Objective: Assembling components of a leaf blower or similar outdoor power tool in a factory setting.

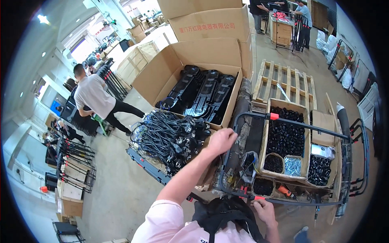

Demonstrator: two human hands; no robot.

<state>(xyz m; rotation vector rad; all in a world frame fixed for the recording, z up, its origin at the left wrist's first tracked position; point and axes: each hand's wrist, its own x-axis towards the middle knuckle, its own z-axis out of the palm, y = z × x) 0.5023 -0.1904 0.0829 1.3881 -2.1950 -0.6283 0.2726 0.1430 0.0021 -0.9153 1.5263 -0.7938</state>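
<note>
A black tubular frame with rounded corners and red fittings lies across the workbench before me. My left hand is closed around the left side of this frame, close to its far left corner. Along the near side, my right hand is just below the tube, beside a red fitting. Its fingers are curled together, and what they hold, if anything, is too small to make out. To the left of my left hand lies a tangled heap of black cables with dark connectors.
Behind the cables, a large cardboard box holds black moulded housings. Inside the frame stand trays of black knobs, bolts and an orange-handled tool. A wooden pallet lies beyond. One person stands at left.
</note>
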